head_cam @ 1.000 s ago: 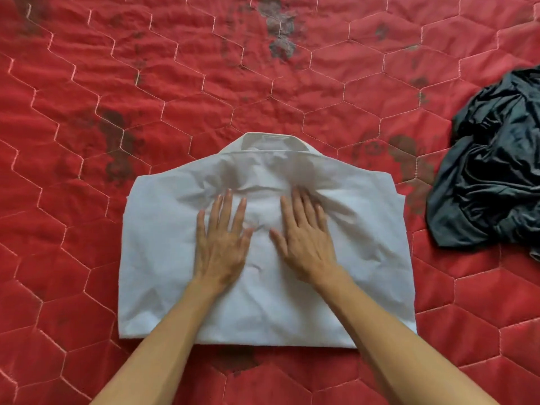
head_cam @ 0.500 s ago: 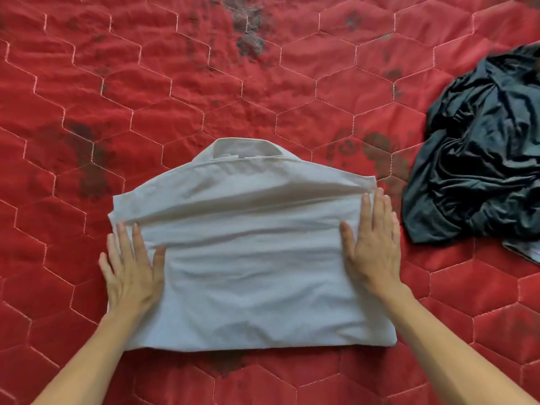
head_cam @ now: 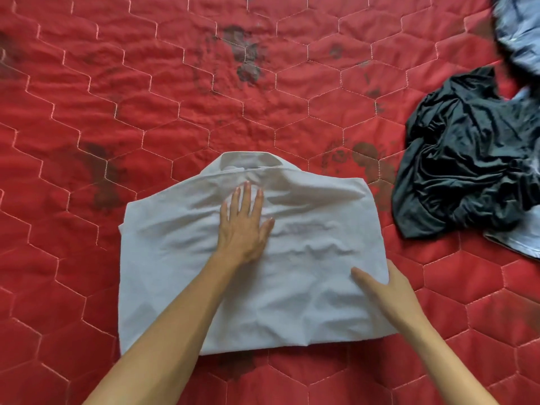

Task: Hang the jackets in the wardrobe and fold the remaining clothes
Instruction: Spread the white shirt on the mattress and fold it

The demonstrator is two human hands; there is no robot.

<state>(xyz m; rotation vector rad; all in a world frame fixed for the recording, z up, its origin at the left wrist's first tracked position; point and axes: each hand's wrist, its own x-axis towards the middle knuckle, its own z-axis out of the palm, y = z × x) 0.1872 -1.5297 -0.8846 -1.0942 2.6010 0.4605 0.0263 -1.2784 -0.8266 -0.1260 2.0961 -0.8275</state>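
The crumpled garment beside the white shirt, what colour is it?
The crumpled garment is almost black, slightly shiny; head view.

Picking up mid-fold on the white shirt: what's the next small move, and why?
Probably fold the right side over toward the middle. The left hand lies flat on the white shirt below the collar, pinning it, while the right hand has its thumb on the right edge, fingers seemingly tucked beneath.
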